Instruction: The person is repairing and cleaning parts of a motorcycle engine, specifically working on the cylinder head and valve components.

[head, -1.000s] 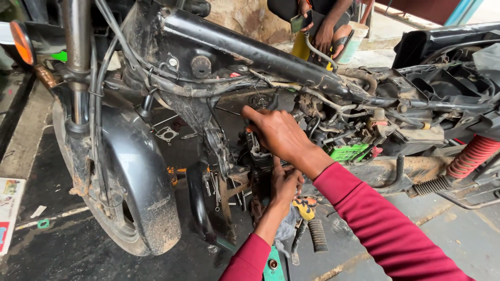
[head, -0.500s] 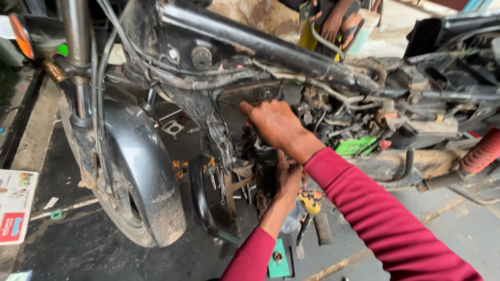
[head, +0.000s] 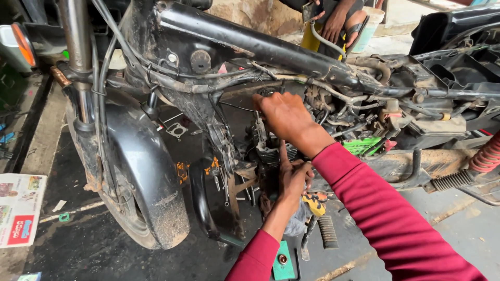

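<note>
— What is going on at the stripped motorcycle right now?

— Both hands are working at the engine [head: 271,151], which is sitting bare in the middle of the frame, below the black frame tube [head: 260,44] and just behind the front mudguard [head: 140,171]. The right hand [head: 284,117] is pressing down on top of the engine near the wiring; its fingers are curling downward, but I cannot tell whether they are closing on anything.

— And the other one?

— The left hand [head: 292,179] is reaching up from below, its forefinger pointing up along the finned cylinder, the other fingers loosely bent, not visibly clamping a part.

— Which step would you call it?

— It is looking like seating or feeling for a part at the cylinder head. The next move is probably calling for steady pressure from above while the lower hand is guiding, keeping clear of the loose cables [head: 333,91].

— Anything nearby?

— A green tool case [head: 284,260] is lying on the floor beneath the arms.
</note>
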